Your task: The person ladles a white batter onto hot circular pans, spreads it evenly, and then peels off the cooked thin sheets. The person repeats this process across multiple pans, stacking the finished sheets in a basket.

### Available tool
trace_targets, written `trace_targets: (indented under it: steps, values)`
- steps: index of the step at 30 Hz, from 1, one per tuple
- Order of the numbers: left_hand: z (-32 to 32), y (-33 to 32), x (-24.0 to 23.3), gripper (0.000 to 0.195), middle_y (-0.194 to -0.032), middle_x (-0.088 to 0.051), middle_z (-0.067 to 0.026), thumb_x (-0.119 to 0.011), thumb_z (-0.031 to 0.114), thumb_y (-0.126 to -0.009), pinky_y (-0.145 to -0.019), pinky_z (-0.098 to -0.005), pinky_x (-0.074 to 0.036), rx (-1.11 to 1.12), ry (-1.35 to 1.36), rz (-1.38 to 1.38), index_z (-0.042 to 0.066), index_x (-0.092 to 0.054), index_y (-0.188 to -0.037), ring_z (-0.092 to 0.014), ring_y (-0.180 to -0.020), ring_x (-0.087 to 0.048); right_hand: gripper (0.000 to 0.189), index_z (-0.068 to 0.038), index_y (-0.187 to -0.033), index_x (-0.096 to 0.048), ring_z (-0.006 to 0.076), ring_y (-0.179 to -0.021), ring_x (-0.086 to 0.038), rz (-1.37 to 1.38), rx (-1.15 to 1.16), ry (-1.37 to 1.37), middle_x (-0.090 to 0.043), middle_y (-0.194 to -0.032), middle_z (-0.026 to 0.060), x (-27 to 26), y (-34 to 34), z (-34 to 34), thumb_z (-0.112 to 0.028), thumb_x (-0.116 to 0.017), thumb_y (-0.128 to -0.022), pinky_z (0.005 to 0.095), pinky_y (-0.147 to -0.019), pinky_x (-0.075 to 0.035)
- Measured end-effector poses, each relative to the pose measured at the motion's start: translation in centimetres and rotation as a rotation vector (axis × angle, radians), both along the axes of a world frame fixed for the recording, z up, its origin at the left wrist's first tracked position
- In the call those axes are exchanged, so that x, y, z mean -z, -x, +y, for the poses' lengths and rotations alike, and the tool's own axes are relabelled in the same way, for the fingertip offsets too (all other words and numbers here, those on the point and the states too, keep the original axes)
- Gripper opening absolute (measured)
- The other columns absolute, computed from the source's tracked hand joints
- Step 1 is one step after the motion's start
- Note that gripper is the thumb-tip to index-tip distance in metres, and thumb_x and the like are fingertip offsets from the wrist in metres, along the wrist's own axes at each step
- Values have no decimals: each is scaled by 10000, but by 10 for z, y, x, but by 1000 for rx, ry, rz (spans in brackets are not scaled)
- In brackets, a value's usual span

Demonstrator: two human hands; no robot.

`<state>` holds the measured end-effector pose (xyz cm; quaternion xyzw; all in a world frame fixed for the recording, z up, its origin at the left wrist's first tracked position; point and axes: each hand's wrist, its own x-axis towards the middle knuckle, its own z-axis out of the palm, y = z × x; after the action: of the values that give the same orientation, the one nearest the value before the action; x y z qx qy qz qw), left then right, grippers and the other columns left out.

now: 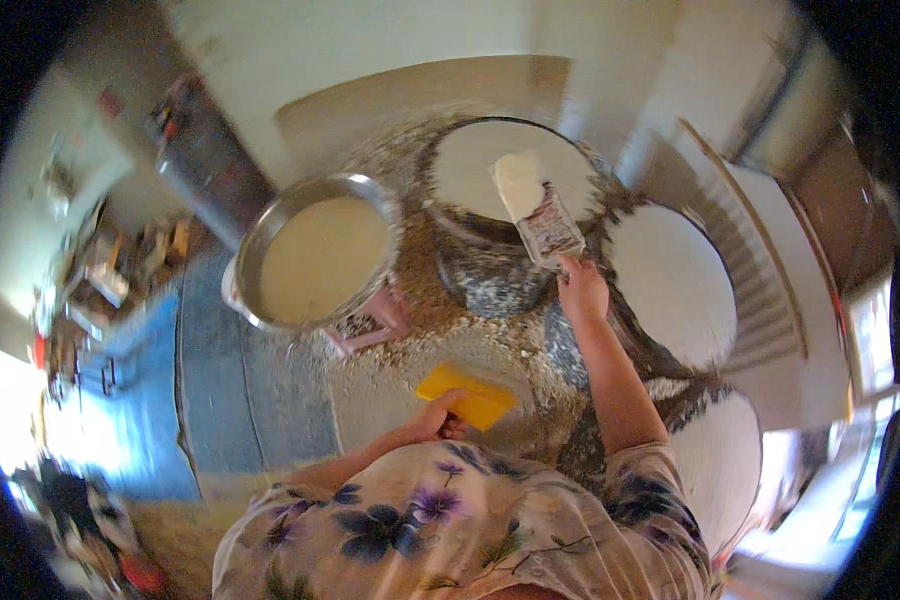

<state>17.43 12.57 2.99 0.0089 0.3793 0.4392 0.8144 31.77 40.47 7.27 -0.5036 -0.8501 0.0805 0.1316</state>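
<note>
My right hand (585, 291) grips a blurred, translucent scoop-like tool (551, 234), tilted away from me. Cream-white material (519, 184) shows at its far end, over a round dark-rimmed griddle or pan (469, 169) with a white top; whether it is pouring cannot be told. My left hand (442, 416) holds a flat yellow plate or scraper (476, 397) close to my body, above the floor. To the left, a metal basin (252, 244) holds pale, creamy liquid (326, 259). It rests on a pink stool (397, 311).
Two more white-topped rounds, one at right (675, 285) and one nearer me (720, 457), curve around my right side. White-spattered dark bases (491, 277) stand beneath. Blue sheeting (225, 375) covers the floor at left. A low ledge (765, 292) edges the right.
</note>
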Motion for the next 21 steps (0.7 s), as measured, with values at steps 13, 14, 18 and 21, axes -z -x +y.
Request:
trace_targets:
  steps: [13, 14, 18, 21]
  values:
    - [-134, 160, 0, 448, -1080, -566, -74, -548, 371, -817, -841, -337, -440, -316, 43, 173, 51, -499, -1126, -213, -949, -546, 424, 141, -1086, -337, 205, -626, -570, 949, 156, 2411, -542, -892, 211, 131, 313, -121, -156, -470, -816, 265, -475, -504]
    - [-139, 168, -1, 437, -1084, -563, -76, -544, 366, -820, -849, -331, -435, -289, 64, 179, 52, -503, -1122, -208, -957, -542, 386, 124, -1075, -392, 245, -701, -596, 967, 258, 2342, -555, -926, 226, 142, 319, -132, -164, -459, -826, 315, -559, -541]
    - [-146, 184, -6, 403, -1039, -579, -77, -516, 355, -838, -810, -314, -444, -326, 34, 190, 59, -517, -1111, -193, -905, -554, 276, 65, -949, -504, 226, -685, -594, 895, 308, 2035, -589, -859, 177, 175, 310, -160, -174, -508, -811, 344, -597, -536]
    - [-147, 189, -8, 358, -963, -595, -64, -490, 331, -859, -743, -307, -457, -278, 101, 256, 70, -525, -1102, -188, -820, -562, 175, -8, -817, -560, 192, -647, -583, 728, 207, 1846, -602, -779, 118, 195, 269, -177, -180, -552, -785, 330, -562, -512]
